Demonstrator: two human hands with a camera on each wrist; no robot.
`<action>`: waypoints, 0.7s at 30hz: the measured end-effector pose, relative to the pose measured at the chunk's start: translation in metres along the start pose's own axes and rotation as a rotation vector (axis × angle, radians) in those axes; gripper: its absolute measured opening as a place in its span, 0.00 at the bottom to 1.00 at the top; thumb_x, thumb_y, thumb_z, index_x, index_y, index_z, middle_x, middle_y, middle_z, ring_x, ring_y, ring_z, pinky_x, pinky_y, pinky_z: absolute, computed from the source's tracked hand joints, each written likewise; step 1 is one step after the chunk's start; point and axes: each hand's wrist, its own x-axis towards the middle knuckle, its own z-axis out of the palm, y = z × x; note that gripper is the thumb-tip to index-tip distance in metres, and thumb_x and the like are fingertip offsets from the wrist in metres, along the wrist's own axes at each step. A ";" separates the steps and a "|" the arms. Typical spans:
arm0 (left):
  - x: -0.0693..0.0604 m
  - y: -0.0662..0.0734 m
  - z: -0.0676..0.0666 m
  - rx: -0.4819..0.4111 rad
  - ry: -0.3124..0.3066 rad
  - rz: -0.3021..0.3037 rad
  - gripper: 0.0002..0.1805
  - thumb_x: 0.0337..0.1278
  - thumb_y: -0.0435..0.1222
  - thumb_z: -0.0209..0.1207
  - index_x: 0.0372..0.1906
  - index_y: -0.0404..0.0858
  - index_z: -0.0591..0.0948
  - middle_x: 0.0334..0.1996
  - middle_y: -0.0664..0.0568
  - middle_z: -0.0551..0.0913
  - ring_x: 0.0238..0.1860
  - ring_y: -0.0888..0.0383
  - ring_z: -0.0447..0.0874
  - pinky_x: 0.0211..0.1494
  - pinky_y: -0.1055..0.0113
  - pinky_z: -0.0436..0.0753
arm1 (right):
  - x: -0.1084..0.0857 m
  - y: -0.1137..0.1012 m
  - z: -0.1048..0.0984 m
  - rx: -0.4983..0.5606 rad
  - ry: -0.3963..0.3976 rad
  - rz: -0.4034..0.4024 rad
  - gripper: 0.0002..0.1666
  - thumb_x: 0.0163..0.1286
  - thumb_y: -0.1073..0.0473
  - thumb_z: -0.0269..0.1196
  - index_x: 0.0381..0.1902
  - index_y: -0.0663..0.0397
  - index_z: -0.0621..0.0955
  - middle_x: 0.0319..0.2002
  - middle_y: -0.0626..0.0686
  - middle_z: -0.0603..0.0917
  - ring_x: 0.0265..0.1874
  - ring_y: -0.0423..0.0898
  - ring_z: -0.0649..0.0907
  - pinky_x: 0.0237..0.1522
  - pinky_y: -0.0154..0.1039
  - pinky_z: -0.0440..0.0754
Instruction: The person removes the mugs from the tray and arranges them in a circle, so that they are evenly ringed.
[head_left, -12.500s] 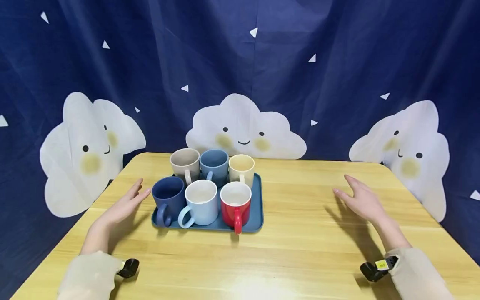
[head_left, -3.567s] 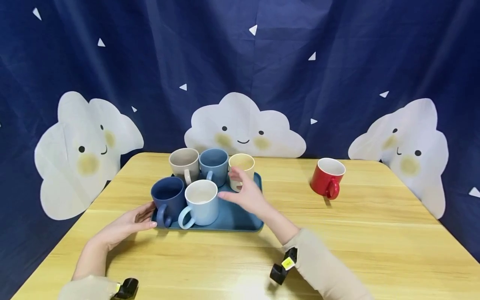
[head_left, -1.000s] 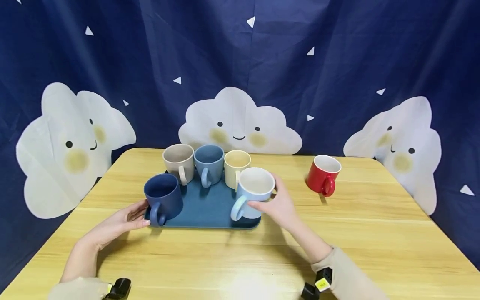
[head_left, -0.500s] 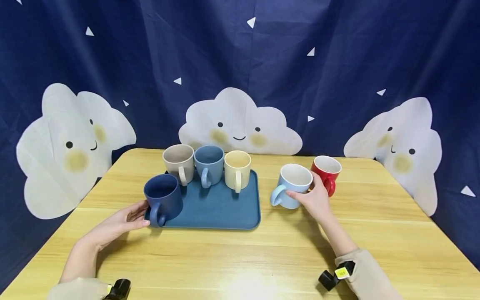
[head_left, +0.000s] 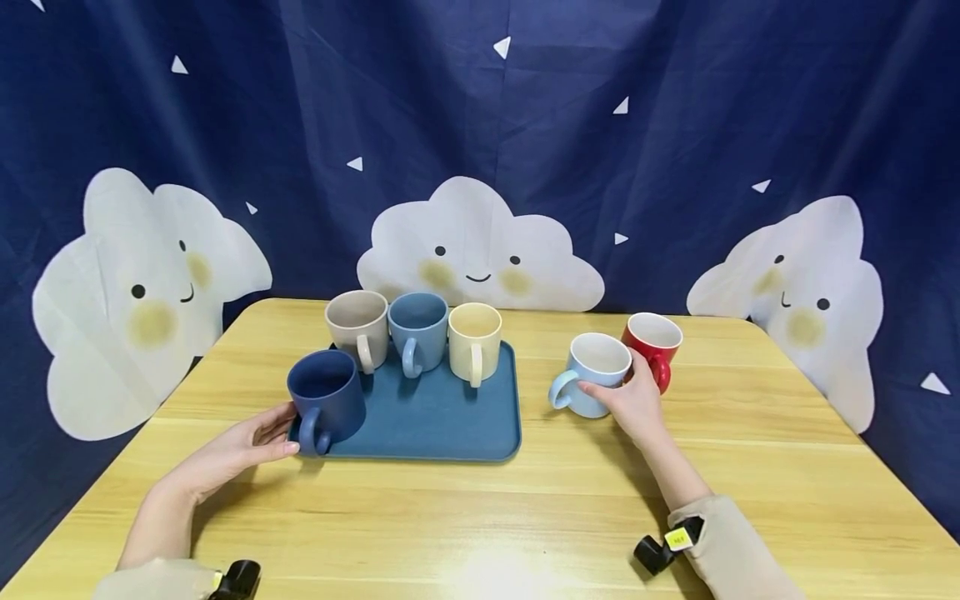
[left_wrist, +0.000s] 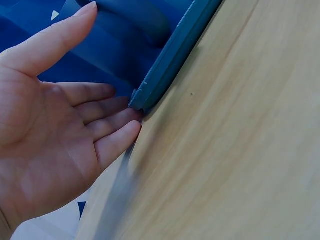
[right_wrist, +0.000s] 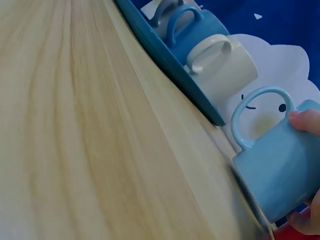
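Note:
On the right of the table, my right hand (head_left: pixel 636 402) grips a light blue mug (right_wrist: pixel 280 165) by its body, thumb near the handle side. The mug is upright, its base at or barely above the wood; which one I cannot tell. Just behind it stands a red mug (head_left: pixel 654 332), partly covered by that hand. At the left, my left hand (left_wrist: pixel 55 120) has its fingertips against the corner of the blue tray (head_left: pixel 442 429), thumb raised and apart. A navy mug (head_left: pixel 333 396) stands on the tray beside those fingers.
Along the tray's back edge stand a beige mug (head_left: pixel 352 333), a medium blue mug (head_left: pixel 427 337) and a pale yellow mug (head_left: pixel 486 354), handles toward me. A dark blue curtain (head_left: pixel 420 92) with cloud prints hangs behind the wooden table (head_left: pixel 420 525).
Earlier, the red mug went from tray to table. Over the last second my right hand carried the light blue mug rightward off the tray, then slightly down beside the red one. My left hand stayed.

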 end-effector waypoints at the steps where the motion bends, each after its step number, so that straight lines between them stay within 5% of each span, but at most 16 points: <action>1: 0.000 0.000 0.000 0.000 -0.002 0.005 0.42 0.63 0.35 0.53 0.68 0.19 0.41 0.67 0.23 0.41 0.67 0.30 0.40 0.52 0.86 0.62 | 0.000 0.001 0.000 -0.002 0.008 0.002 0.47 0.45 0.60 0.75 0.61 0.66 0.65 0.53 0.63 0.74 0.52 0.55 0.73 0.56 0.48 0.67; 12: 0.002 0.001 -0.001 0.015 -0.003 0.027 0.41 0.63 0.34 0.53 0.67 0.18 0.42 0.67 0.22 0.43 0.66 0.29 0.42 0.52 0.85 0.62 | 0.002 0.005 -0.001 0.025 0.078 0.021 0.45 0.46 0.62 0.74 0.61 0.64 0.66 0.53 0.62 0.74 0.53 0.55 0.73 0.56 0.48 0.66; 18: 0.002 0.000 -0.001 0.023 -0.001 0.008 0.41 0.64 0.34 0.53 0.67 0.19 0.41 0.67 0.23 0.42 0.66 0.29 0.42 0.51 0.86 0.62 | -0.003 0.004 0.007 -0.134 0.189 0.025 0.45 0.46 0.56 0.75 0.59 0.64 0.68 0.50 0.65 0.70 0.52 0.59 0.69 0.52 0.52 0.66; 21: 0.001 -0.001 -0.001 0.019 0.000 0.007 0.41 0.64 0.34 0.53 0.67 0.18 0.41 0.67 0.23 0.42 0.66 0.29 0.42 0.51 0.86 0.62 | -0.006 0.002 0.011 -0.132 0.237 0.032 0.44 0.46 0.57 0.75 0.58 0.69 0.68 0.49 0.67 0.71 0.50 0.60 0.70 0.52 0.53 0.67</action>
